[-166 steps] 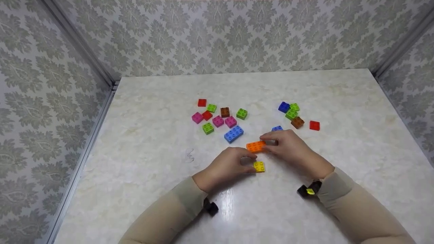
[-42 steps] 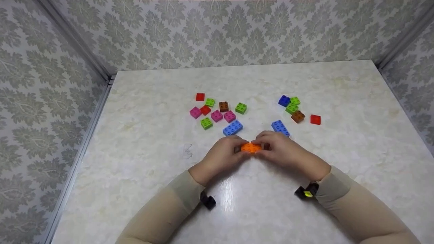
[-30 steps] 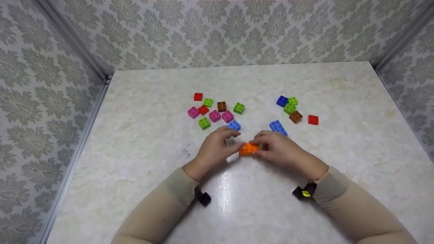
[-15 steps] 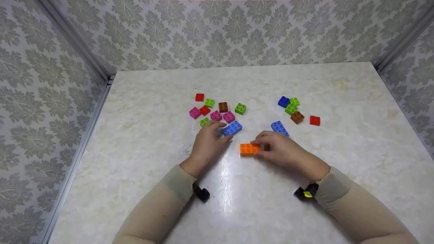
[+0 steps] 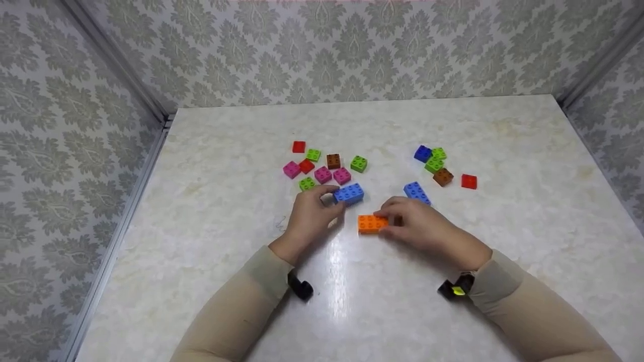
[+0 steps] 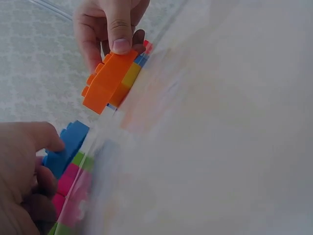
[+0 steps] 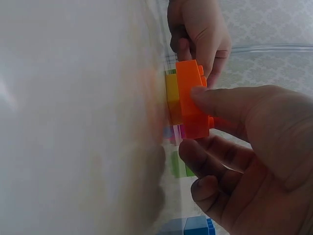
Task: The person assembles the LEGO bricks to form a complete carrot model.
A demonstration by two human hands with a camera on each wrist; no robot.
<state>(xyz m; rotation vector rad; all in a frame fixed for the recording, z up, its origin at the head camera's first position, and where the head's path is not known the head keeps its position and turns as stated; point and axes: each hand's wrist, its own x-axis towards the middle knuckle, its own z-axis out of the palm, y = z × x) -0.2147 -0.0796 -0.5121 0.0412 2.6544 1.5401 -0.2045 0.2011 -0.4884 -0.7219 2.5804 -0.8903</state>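
My left hand (image 5: 309,213) pinches a light blue eight-stud toy brick (image 5: 350,194) between thumb and fingers. In the left wrist view that blue brick (image 6: 73,144) is tilted and looks raised off the table. My right hand (image 5: 422,226) holds the right end of an orange brick (image 5: 370,224). Under the orange brick, the right wrist view shows a yellow brick (image 7: 172,98), which the head view hides. The orange brick's left end is uncovered. Just beyond the right hand lies a second light blue brick (image 5: 416,193).
Behind the left hand lie several small bricks, among them a pink brick (image 5: 323,174), a brown brick (image 5: 333,161) and a green brick (image 5: 358,163). Farther right are a dark blue brick (image 5: 422,153), another brown brick (image 5: 443,176) and a flat red brick (image 5: 469,181). Patterned walls (image 5: 327,50) enclose the table.
The yellow brick, earlier separate in front, now sits under the orange one. My left hand has let go of the orange brick, moved left and gripped the light blue brick. The right hand keeps its hold.
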